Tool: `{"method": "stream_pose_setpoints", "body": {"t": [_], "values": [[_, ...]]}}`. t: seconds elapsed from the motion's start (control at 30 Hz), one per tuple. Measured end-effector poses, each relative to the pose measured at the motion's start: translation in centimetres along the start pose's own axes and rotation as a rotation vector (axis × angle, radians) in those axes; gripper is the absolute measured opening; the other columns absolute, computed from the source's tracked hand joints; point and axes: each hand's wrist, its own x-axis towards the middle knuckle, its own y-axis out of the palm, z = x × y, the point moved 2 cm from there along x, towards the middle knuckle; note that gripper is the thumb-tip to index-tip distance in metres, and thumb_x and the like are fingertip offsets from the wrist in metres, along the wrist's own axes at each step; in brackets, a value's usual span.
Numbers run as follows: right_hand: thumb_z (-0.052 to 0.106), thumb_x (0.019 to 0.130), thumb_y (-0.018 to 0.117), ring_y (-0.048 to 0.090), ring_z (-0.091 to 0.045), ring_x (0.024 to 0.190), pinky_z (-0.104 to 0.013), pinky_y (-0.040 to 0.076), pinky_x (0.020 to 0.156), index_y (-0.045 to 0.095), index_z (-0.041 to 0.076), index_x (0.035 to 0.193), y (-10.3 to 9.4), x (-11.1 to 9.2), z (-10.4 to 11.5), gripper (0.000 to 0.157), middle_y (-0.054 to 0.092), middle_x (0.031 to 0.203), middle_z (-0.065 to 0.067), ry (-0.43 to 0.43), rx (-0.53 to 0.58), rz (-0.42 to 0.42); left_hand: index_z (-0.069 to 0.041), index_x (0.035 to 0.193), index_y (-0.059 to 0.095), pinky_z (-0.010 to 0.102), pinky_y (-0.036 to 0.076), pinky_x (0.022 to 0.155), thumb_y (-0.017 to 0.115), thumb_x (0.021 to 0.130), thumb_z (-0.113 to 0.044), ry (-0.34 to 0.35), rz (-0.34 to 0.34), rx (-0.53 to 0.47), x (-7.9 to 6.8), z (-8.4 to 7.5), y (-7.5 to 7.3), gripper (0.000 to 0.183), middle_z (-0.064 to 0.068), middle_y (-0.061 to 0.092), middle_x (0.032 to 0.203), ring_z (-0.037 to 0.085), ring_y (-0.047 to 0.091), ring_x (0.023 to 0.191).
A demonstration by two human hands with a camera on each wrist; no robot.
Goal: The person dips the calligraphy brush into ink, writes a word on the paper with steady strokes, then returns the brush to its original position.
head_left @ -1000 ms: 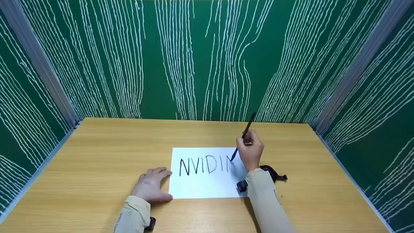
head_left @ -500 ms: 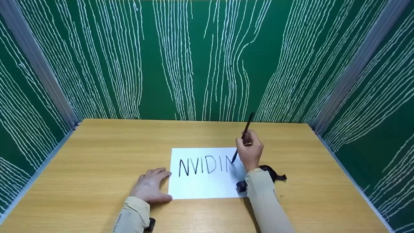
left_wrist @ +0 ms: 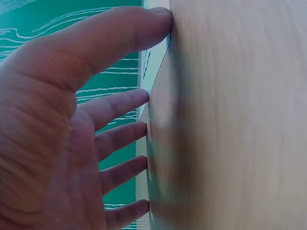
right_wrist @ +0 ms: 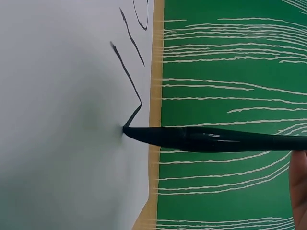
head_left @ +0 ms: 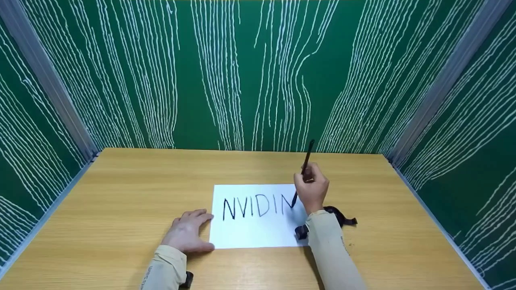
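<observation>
My right hand (head_left: 312, 187) pinches a slim black brush (head_left: 307, 159), its shaft leaning up and away. In the right wrist view the dark tapered tip of the brush (right_wrist: 206, 139) touches the paper (right_wrist: 57, 96) at the lower end of a slanted black stroke. The white sheet of paper (head_left: 258, 235) lies flat, lettered "NVIDI", then an upright stroke joined to the slanted one. At the sheet's left edge rests my left hand (head_left: 185, 231), fingers spread. The left wrist view shows its thumb and index fingertips (left_wrist: 160, 19) right at the paper's edge.
A black curved thing (head_left: 338, 215) with a short tail sits beside my right wrist, partly hidden by the sleeve. The wooden table (head_left: 137, 173) ends at a green wall (head_left: 193, 133) with white wavy lines; green side walls flank it.
The brush tip has moved down and right across the paper, lengthening the slanted stroke, and the shaft stands more upright. My left hand has stayed in place.
</observation>
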Motion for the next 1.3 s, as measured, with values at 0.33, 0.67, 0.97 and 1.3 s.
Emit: {"method": "stream_pose_setpoints", "body": {"t": [0.33, 0.67, 0.97, 1.3], "values": [[0.009, 0.075, 0.059, 0.050, -0.008, 0.055, -0.019, 0.043, 0.047, 0.059, 0.018, 0.079, -0.1, 0.1, 0.0, 0.010, 0.056, 0.062, 0.004, 0.019, -0.036, -0.005, -0.024, 0.123, 0.049, 0.054, 0.031, 0.092, 0.072, 0.052, -0.049, -0.009, 0.003, 0.011, 0.0, -0.1, 0.0, 0.079, 0.003, 0.042, 0.133, 0.027, 0.037, 0.120], [0.002, 0.075, 0.056, 0.049, -0.013, 0.054, -0.019, 0.040, 0.047, 0.059, 0.009, 0.078, -0.8, 0.0, 3.2, 0.008, 0.055, 0.060, -0.003, 0.011, -0.057, -0.004, -0.025, 0.123, 0.049, 0.053, 0.031, 0.093, 0.073, 0.052, -0.050, -0.013, 0.005, 0.012, 0.1, 0.0, 0.0, 0.079, 0.002, 0.041, 0.133, 0.027, 0.037, 0.120], [0.002, 0.074, 0.056, 0.048, -0.013, 0.054, -0.018, 0.038, 0.045, 0.059, 0.010, 0.078, -0.8, -0.1, 3.5, 0.009, 0.055, 0.060, -0.003, 0.012, -0.057, 0.000, -0.024, 0.122, 0.050, 0.052, 0.032, 0.091, 0.072, 0.051, -0.048, 0.003, -0.019, 0.024, 0.1, 0.0, 0.0, 0.079, 0.003, 0.043, 0.132, 0.026, 0.038, 0.119], [0.010, 0.075, 0.056, 0.048, -0.008, 0.052, -0.020, 0.038, 0.043, 0.059, 0.020, 0.077, -0.3, 0.1, 0.4, 0.010, 0.053, 0.058, 0.006, -0.010, -0.041, 0.015, -0.024, 0.123, 0.049, 0.053, 0.032, 0.092, 0.072, 0.051, -0.049, -0.009, -0.012, 0.029, 0.0, -0.1, 0.0, 0.079, 0.002, 0.042, 0.132, 0.027, 0.038, 0.119]]}}
